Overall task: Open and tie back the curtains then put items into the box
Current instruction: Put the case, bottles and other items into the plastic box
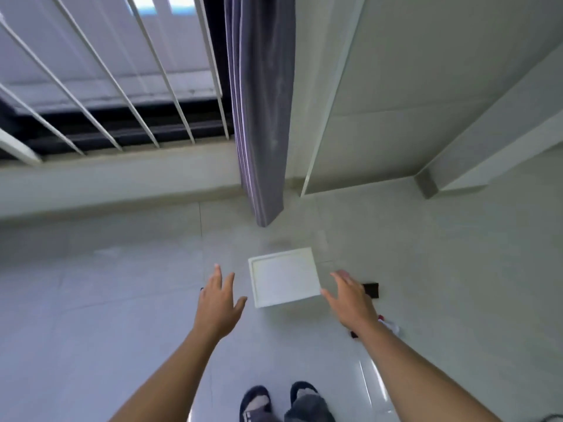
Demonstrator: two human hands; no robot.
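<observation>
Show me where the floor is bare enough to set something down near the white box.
Bare tile lies left of the left hand, out to the wall ledge, and between the box and the curtain. Right of the box is crowded: the right hand, a black object and a red-and-white item.

- Gathered fabric curtain (262, 117): dark grey, thin pale vertical stripes.
- Shallow square box (285, 277): white.
- Vertical window bars (170, 86): white.
- Glossy floor tiles (106, 315): pale grey-white.
- Small flat rectangular object (371, 290): black.
- Open-toed slippers (256, 400): dark navy.
</observation>
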